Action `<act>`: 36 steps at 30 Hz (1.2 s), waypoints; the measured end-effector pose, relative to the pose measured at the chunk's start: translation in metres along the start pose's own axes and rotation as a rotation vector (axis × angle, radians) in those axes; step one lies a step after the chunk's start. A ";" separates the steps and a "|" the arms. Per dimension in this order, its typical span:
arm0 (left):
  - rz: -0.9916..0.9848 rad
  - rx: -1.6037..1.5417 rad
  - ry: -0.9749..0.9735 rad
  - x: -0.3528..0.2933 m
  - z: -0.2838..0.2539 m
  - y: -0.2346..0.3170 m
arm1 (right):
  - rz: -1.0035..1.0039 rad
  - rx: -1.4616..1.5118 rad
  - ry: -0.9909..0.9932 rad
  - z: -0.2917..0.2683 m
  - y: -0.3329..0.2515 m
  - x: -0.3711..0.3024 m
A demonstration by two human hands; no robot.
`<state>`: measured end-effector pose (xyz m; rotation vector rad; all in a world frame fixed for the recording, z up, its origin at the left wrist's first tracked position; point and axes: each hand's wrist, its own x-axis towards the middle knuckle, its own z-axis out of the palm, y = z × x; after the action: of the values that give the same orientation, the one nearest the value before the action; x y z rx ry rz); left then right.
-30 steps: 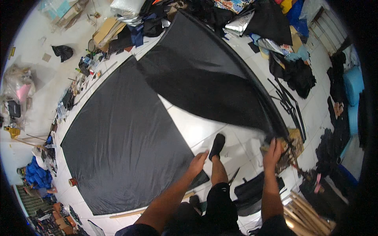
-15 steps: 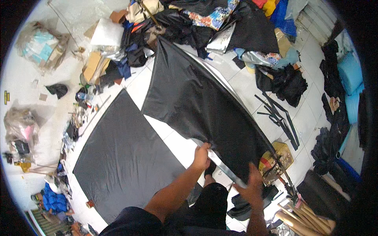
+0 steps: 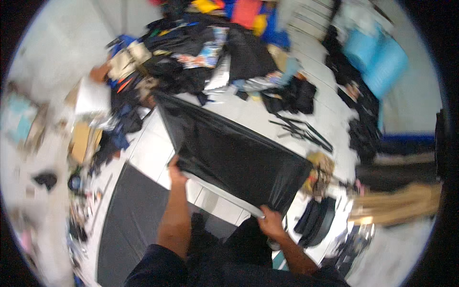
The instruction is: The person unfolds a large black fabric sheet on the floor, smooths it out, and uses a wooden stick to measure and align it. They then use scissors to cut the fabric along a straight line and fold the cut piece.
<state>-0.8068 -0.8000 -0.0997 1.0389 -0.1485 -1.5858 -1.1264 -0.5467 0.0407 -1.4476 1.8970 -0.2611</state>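
The black sheet (image 3: 229, 153) is up off the floor (image 3: 153, 153), held by its near edge. Your left hand (image 3: 176, 171) and right hand (image 3: 270, 221) each grip it tight. Another dark sheet (image 3: 134, 210) lies flat below, not picked up.

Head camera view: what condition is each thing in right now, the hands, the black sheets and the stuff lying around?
Left hand: gripping the lifted sheet's near edge.
Right hand: gripping the same edge, farther right.
Glossy black sheet: lifted, stretched between both hands.
Matte black sheet: spread flat on the floor.
Pile of dark cloth and scraps: heaped, untidy.
Black strips: scattered loose on the tiles.
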 end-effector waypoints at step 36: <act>-0.313 0.208 -0.226 -0.228 -0.228 0.145 | 0.390 -0.216 0.224 0.220 -0.004 -0.252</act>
<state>-0.5625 -0.5550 -0.0277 1.0771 -0.3227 -2.0056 -0.9541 -0.2644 -0.0094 -1.1842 2.4040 -0.0327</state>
